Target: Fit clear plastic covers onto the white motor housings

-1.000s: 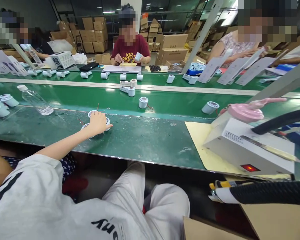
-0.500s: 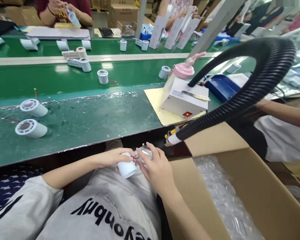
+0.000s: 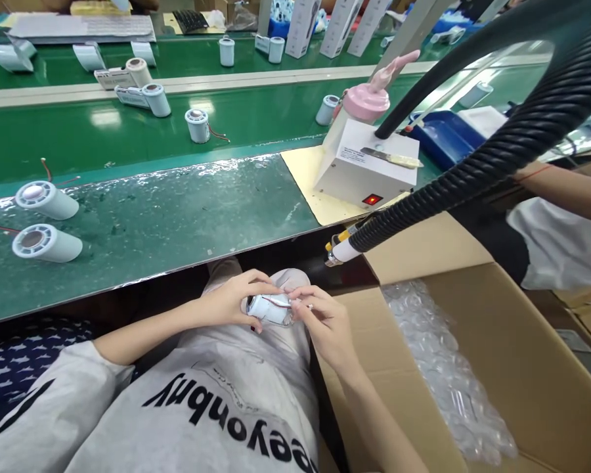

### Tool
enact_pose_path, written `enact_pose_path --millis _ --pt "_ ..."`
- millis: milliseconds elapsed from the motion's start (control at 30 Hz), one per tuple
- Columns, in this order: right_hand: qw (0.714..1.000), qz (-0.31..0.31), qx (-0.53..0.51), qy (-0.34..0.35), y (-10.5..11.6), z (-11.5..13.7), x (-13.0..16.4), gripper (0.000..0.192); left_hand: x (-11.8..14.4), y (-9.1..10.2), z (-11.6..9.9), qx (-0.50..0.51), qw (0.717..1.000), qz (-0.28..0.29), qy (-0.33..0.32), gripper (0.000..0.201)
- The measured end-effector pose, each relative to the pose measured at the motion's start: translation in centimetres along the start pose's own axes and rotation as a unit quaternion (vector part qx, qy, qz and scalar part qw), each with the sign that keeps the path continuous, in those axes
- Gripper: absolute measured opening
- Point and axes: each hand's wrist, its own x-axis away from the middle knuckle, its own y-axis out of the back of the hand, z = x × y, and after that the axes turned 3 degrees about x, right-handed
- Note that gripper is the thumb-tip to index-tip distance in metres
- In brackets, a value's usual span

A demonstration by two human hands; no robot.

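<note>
A long green workbench [image 3: 177, 223] runs across the view, and an open cardboard box [image 3: 542, 355] stands at the lower right with clear plastic pieces [image 3: 456, 394] inside. A black ribbed hose [image 3: 473, 177] arches above the box, in front of a pale box-shaped machine [image 3: 369, 174] on the bench. Over the person's pale trousers [image 3: 288, 348], the two hands meet. The left hand [image 3: 243, 302] curls round the left end of a white cylinder [image 3: 270, 311], fingers over its top and thumb below. The right hand [image 3: 328, 322] comes in from the other side, thumb and fingertips drawn narrow at the cylinder's right end; whether they grip anything there cannot be told. So the cylinder lies between the hands, tilted, just off the bench's near edge. Two more cylinders [image 3: 48, 243] lie on the bench, well to its left. Smallest, a thin red wire [image 3: 276, 301] runs along the held cylinder toward the right fingertips.
</note>
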Motion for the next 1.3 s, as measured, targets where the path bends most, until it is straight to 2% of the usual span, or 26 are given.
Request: enact_pose_path --millis 100,200,300,400,567,733,833,1067,1200,1300 --pt "0.998 0.011 -0.05 -0.023 0.6 -0.2 0.0 0.038 0.1 -0.2 -0.5 0.045 0.999 0.014 0.023 0.068" --pt "0.998 0.051 0.01 0.045 1.0 -0.7 0.4 0.02 0.4 -0.3 -1.1 0.14 0.986 -0.006 0.094 0.073" --pt "0.984 0.069 0.089 0.137 1.2 -1.0 1.1 0.038 0.7 -0.4 -1.3 0.247 0.958 -0.012 0.148 0.077" --pt "0.98 0.07 0.097 0.159 1.4 -1.1 1.7 0.043 0.9 -0.3 -1.5 0.242 0.961 -0.003 0.137 0.08" --pt "0.99 0.083 0.021 0.114 1.5 -0.6 1.8 0.046 1.1 0.2 -2.0 0.155 0.987 0.006 0.048 0.078" --pt "0.993 0.091 -0.07 0.04 1.4 -0.1 1.8 0.046 1.3 0.5 -2.1 0.107 0.994 0.017 -0.031 0.078" --pt "0.989 0.096 -0.111 -0.006 1.3 0.1 1.8 0.044 1.4 0.6 -2.0 0.097 0.994 0.02 -0.057 0.08" --pt "0.97 0.114 -0.193 -0.099 1.0 0.3 1.8 0.039 1.7 0.7 -2.1 0.086 0.995 0.024 -0.048 0.078" --pt "0.963 0.117 -0.213 -0.117 0.7 -0.5 1.7 0.038 1.6 0.6 -1.9 0.14 0.99 0.023 0.017 0.081" --pt "0.964 0.076 -0.226 -0.116 0.2 -2.2 1.7 0.039 0.2 0.2 -0.6 0.226 0.971 0.012 0.074 0.084"
